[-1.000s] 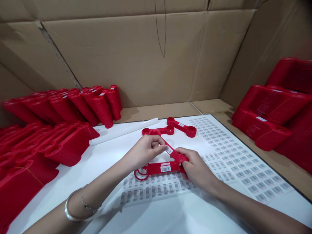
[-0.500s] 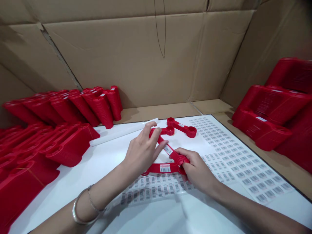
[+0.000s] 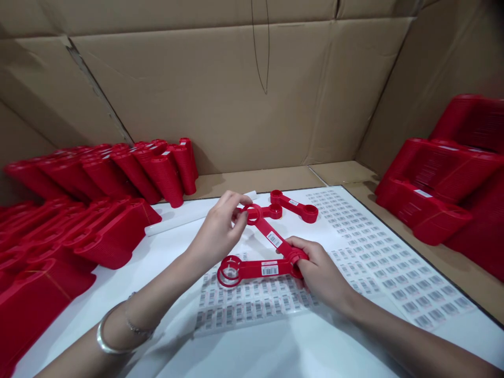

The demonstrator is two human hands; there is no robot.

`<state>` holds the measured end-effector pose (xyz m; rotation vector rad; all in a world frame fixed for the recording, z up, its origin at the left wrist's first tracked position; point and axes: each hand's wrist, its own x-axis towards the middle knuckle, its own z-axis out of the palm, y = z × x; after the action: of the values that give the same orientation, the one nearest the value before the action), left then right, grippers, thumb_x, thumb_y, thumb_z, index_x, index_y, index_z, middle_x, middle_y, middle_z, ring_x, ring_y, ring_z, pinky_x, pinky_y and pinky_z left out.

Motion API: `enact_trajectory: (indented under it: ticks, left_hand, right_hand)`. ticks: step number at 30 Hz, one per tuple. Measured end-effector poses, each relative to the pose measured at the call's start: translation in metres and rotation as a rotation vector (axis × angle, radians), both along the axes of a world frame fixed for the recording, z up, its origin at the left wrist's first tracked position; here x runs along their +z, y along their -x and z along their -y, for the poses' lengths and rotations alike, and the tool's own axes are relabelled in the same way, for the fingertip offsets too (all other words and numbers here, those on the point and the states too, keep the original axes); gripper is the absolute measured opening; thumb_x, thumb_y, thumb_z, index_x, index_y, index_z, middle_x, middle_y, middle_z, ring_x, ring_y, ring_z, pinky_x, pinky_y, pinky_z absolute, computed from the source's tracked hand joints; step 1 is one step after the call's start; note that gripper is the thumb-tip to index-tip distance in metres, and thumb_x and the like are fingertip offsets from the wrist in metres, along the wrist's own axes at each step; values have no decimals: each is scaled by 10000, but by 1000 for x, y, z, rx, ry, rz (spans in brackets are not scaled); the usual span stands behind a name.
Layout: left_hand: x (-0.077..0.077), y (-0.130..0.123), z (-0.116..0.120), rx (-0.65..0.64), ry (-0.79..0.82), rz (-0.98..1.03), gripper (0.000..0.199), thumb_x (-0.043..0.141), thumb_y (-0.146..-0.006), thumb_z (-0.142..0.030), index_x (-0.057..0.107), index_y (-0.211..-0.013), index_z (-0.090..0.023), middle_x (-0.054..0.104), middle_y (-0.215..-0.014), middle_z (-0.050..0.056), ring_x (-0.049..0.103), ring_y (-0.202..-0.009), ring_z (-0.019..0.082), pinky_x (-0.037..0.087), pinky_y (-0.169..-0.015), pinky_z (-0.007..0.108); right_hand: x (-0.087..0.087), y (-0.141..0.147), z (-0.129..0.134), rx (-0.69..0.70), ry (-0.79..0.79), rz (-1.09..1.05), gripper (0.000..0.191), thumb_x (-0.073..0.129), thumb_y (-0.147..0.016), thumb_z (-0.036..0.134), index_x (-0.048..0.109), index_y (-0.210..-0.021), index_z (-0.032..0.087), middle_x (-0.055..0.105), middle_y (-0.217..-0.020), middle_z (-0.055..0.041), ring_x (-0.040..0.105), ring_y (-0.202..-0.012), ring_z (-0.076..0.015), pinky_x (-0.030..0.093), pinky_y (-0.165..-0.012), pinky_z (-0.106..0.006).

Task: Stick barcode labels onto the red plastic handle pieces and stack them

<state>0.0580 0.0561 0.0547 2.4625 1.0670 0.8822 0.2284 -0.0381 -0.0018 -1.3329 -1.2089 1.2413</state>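
Note:
My right hand [image 3: 315, 265] is closed round the ringed ends of red plastic pieces fanned into a V. The upper piece [image 3: 274, 239] slants up and left and bears a barcode label. Below it, the lower pieces [image 3: 252, 269] reach left, with a barcode label and slightly separated rings at their end. My left hand [image 3: 228, 218] has its thumb and fingers curled at the upper piece's far ring; whether they pinch it is unclear. Behind that ring lies another red piece [image 3: 271, 211], partly hidden. A labelled red piece [image 3: 294, 205] rests farther back.
Barcode label sheets [image 3: 252, 304] lie under the held pieces, and more [image 3: 394, 262] extend right. Stacks of red pieces stand left [image 3: 106, 241] and right [image 3: 425, 210]. A white roll [image 3: 173, 226] lies behind my left hand. Cardboard walls [image 3: 220, 94] enclose the back.
My left hand has moved left and its fingers have curled in at the upper piece's far ring. The lower pieces' ringed end has come into view, with the V spread wider.

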Motion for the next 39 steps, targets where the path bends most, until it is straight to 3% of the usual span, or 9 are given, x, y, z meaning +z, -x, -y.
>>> enact_trajectory:
  ticks: [6,9,12,19,26,32,39]
  left_hand:
    - [3,-2,3,-31,53,11,128,426,-782,-144,518,-864,-178,542,-898,32,539,-807,143,455,-707,283]
    - [7,-4,7,-85,86,-177,119,404,-768,-164,491,-688,-174,543,-729,14,490,-663,131,384,-612,265]
    - [4,-1,9,-89,139,-449,302,365,-846,-269,456,-573,-178,504,-574,8,439,-546,133,300,-538,270]
    - [-21,9,4,-118,137,-754,138,481,-769,-189,611,-813,-179,641,-803,65,569,-727,202,349,-590,280]
    - [-24,9,3,-142,145,-721,98,481,-737,-149,568,-705,-182,590,-681,32,512,-613,165,312,-539,264]
    - [-25,9,2,-178,139,-730,61,526,-689,-145,493,-651,-179,570,-714,37,511,-676,178,329,-566,273]
    - [-33,11,-1,-133,194,-685,84,527,-676,-160,513,-756,-184,558,-779,42,507,-693,175,345,-574,268]
  right_hand:
    - [3,-7,-7,-75,26,-56,176,388,-688,111,542,-741,178,450,-472,57,381,-354,-77,246,-328,-193]
    - [5,-7,-6,-87,33,-71,173,382,-693,106,533,-734,179,437,-452,62,379,-347,-74,246,-333,-191]
    - [3,-2,-3,-45,16,-41,158,380,-687,92,509,-695,183,432,-453,62,388,-361,-73,262,-337,-185]
    - [-9,6,1,42,109,18,176,360,-663,75,490,-691,191,419,-425,74,376,-344,-75,275,-317,-173]
    - [-15,2,-3,43,135,76,181,379,-673,103,523,-756,174,431,-447,61,419,-343,-81,294,-305,-164]
    - [-17,-1,-4,57,107,97,212,355,-662,99,525,-760,180,421,-438,62,423,-351,-94,311,-311,-176]
    - [-13,-1,-5,56,132,121,242,353,-639,88,541,-766,171,445,-474,53,442,-356,-87,310,-313,-172]
